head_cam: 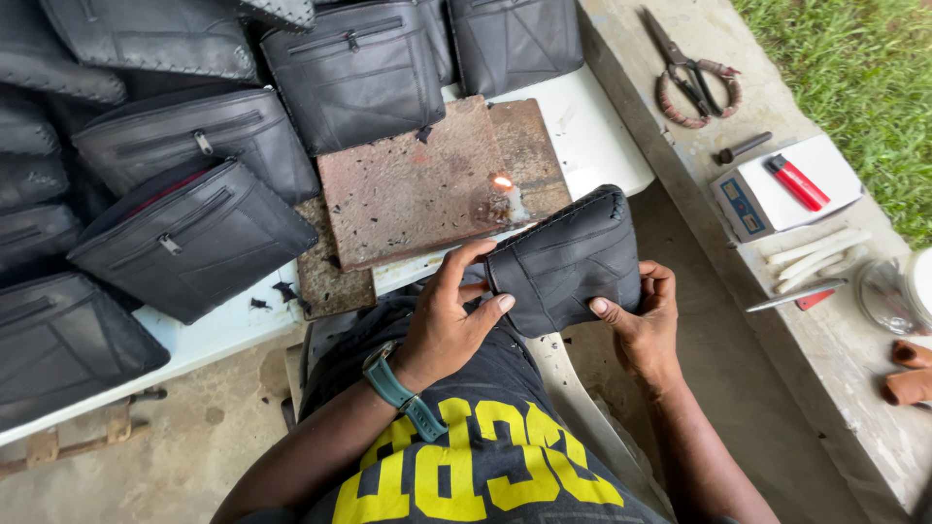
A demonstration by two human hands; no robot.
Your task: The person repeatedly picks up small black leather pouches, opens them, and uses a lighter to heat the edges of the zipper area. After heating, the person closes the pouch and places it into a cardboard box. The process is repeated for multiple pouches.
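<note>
Closest to the lens is a dark shirt with big yellow lettering (pixel 485 466), cut off by the bottom edge so you only get part of it. Just past that, the left hand (pixel 449 325) (teal watch on the wrist) grips the near-left edge of a small black stitched leather pouch (pixel 566 260), thumb on its face and the other fingers curled around the edge, some of them hidden behind it. Over on the other side, the right hand (pixel 641 315) pinches the pouch's lower right corner, thumb on top; its fingertips are tucked behind, so can't see them. That pouch sits above the lap, right at the edge of the white table (pixel 592 136).

A rusty metal plate (pixel 413 189) lies on the table with a tiny flame (pixel 502 181) on it; whatever's burning is too small to make out. Black zippered bags (pixel 194 238) are piled to the left, several cropped by the frame. On the concrete ledge (pixel 631 39) at right: scissors with wrapped handles (pixel 691 73) and a red lighter (pixel 798 181) on a white box.
</note>
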